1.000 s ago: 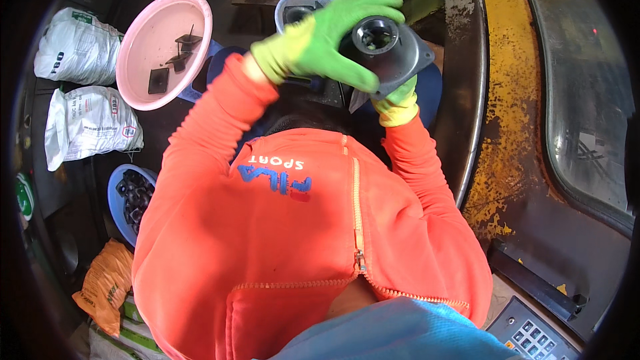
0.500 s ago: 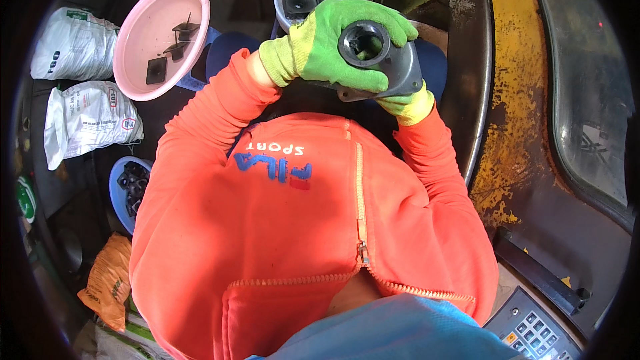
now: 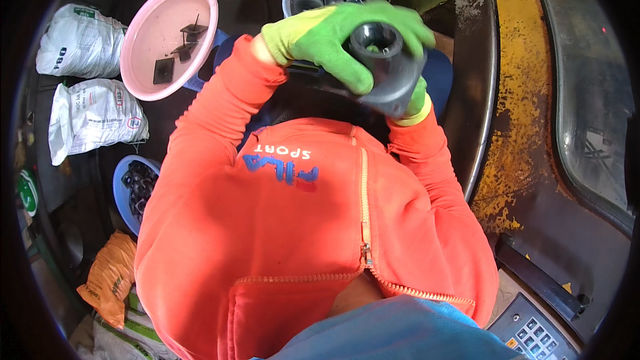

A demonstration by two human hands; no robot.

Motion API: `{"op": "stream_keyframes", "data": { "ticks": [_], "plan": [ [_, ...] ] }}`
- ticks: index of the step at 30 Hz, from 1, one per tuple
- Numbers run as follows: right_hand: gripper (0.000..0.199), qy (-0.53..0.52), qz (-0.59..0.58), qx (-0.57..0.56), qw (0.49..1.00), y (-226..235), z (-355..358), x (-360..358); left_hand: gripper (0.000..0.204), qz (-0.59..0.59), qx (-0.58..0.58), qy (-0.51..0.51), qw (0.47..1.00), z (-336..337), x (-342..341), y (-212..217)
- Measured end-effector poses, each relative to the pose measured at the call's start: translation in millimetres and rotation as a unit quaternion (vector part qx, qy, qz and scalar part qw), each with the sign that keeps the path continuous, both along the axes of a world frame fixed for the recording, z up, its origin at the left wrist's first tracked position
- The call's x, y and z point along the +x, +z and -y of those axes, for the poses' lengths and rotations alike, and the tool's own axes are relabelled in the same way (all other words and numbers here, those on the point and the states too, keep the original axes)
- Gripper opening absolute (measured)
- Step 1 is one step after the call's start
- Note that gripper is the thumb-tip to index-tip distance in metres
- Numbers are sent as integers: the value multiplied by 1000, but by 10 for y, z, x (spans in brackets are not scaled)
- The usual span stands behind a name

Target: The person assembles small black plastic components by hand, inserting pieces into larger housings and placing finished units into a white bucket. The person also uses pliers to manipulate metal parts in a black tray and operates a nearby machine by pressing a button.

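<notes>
In front of my chest I hold a black part (image 3: 395,80) with a round hollow collar on a squarish flanged base. My left hand (image 3: 328,41), in a green and yellow glove, lies over it, with the thumb along the near side of the collar and the blurred fingers around its far side. From below and to the right, my right hand (image 3: 417,101), gloved alike, supports the base. Most of its fingers are hidden by the part. A bit of green shows inside the collar's hole.
At the upper left, a pink basin (image 3: 137,40) holds a few black square pieces with stems. A blue basin (image 3: 288,1) with black parts stands behind my hands; another blue basin (image 3: 120,190) is at my left. White sacks (image 3: 100,117) lie left. A rusty yellow machine frame (image 3: 513,93) rises at right.
The black part has moved slightly right and down and tilted a little. The left hand's fingers have shifted around the collar, and the thumb now lies lower on its near side.
</notes>
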State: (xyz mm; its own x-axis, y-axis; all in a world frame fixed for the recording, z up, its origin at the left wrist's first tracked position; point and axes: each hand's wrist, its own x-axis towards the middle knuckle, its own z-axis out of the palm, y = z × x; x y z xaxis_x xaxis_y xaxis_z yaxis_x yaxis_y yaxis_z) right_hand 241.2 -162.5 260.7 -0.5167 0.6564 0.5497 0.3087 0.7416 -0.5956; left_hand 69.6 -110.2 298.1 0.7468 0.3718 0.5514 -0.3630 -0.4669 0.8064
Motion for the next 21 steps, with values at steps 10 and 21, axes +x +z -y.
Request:
{"op": "stream_keyframes", "data": {
  "ticks": [10,21],
  "plan": [
    [38,-110,-251,-149,950,-77,75,-123,47,72,118,295,945,217,295,-236],
    [54,135,78,-89,984,94,103,278,40,36,7,-55,998,177,123,-38]
  ]
}}
